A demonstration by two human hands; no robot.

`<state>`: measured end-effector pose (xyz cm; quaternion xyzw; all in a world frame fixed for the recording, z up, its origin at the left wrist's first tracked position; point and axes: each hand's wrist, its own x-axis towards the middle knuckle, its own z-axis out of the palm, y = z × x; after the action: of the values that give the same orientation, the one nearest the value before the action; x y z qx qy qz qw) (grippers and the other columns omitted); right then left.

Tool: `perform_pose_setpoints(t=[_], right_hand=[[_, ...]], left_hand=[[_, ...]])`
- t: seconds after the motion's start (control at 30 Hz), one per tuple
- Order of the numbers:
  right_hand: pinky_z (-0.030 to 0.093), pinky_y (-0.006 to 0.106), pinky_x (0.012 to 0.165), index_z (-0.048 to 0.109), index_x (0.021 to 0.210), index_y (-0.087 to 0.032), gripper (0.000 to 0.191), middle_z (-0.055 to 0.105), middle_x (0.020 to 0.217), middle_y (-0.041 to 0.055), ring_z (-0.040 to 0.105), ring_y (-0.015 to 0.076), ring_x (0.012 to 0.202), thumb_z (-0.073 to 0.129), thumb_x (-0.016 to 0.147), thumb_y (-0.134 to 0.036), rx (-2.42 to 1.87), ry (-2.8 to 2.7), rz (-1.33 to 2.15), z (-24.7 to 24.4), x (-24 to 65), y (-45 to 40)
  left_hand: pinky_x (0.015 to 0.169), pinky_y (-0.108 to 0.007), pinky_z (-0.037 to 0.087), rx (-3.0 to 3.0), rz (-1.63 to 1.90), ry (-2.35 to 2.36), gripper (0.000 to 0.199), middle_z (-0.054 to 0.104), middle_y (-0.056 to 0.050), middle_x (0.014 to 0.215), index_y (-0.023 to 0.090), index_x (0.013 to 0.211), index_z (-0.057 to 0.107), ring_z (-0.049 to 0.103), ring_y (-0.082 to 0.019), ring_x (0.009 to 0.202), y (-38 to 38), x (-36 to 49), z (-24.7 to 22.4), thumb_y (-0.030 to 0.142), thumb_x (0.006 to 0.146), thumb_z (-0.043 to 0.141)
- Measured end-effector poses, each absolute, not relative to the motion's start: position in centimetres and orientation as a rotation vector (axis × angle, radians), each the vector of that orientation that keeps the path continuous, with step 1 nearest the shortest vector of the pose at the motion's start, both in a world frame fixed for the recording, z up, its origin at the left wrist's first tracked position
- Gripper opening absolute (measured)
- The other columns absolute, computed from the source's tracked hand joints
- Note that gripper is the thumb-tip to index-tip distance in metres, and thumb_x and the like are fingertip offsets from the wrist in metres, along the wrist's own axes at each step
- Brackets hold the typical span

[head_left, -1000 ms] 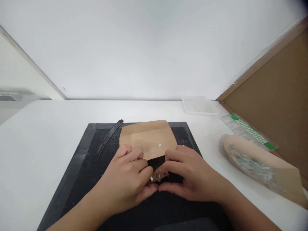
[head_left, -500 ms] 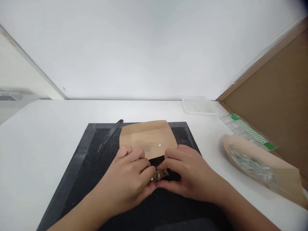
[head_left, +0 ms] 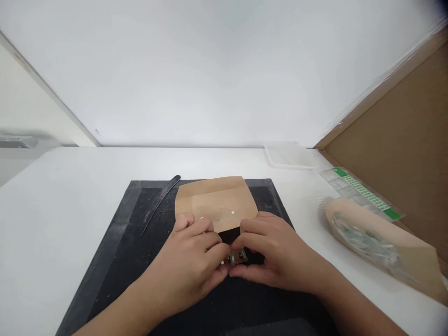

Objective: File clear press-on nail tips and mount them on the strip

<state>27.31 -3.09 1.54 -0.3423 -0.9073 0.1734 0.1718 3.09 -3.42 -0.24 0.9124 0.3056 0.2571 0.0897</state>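
Observation:
Between my two hands, low over the black mat [head_left: 115,233], sits a small brown piece with a clear part and dark round spots [head_left: 240,255]. My left hand [head_left: 196,256] pinches its left side with thumb and forefinger, the other fingers curled. From the right, the thumb and fingertips of my right hand [head_left: 269,247] close on it. Fingertips cover much of the piece, so its exact kind cannot be told. Just beyond the hands lies a brown paper sheet [head_left: 213,196] with several tiny white bits on it; the curled left fingers overlap its near edge.
A thin dark curved strip, like a nail file [head_left: 159,203], lies on the mat's left. To the right are a brown paper bag with a clear window [head_left: 416,256], a clear compartment box with a green label [head_left: 367,191] and a shallow clear tray [head_left: 290,158]. Brown cardboard [head_left: 395,126] stands at right.
The small piece has shifted or turned slightly between my fingertips, and its dark spot shows more plainly. Both hands keep nearly the same place; the whole view has moved a little.

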Motion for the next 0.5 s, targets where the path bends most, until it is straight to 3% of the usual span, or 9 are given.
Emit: perform_pose_setpoints(t=[0.5], right_hand=[[0.036,0.032,0.073,0.070,0.091,-0.022,0.028,0.068,0.082,-0.0031,0.061,0.0138,0.074,0.080,0.090,-0.048,-0.967,-2.558,0.570,1.49,27.46,-3.14]], left_hand=[[0.080,-0.039,0.026,2.478,0.756,0.886,0.006,0.070,0.004,0.079,0.023,0.097,0.067,0.060,-0.019,0.083,-3.80,3.53,-1.24,0.022,0.095,0.073]])
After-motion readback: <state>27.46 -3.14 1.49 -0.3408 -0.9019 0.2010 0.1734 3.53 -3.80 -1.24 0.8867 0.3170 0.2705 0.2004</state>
